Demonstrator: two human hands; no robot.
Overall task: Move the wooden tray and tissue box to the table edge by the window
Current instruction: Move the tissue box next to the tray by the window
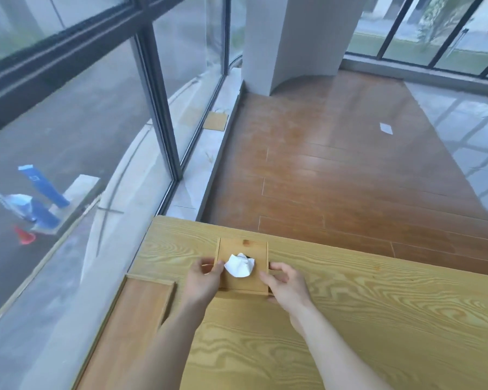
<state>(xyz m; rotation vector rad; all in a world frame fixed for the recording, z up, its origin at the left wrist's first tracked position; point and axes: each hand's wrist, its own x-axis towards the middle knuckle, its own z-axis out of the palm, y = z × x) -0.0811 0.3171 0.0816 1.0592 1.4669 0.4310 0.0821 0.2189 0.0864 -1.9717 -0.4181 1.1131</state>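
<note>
— Looks like a bare lobby or office hall, hardly furnished.
— Shown how?
— Floor-to-ceiling windows (pixel 68 108) with dark frames from 9 to 12 o'clock, a white pillar (pixel 293 38) at 12, wood plank floor (pixel 335 164) beyond a pale wooden bench (pixel 378 305), paving outside.

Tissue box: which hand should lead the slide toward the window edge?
Probably right. The right hand sits on the tissue box's side away from the window, so it can push. The left hand is window-side, beside the wooden tray.
</note>
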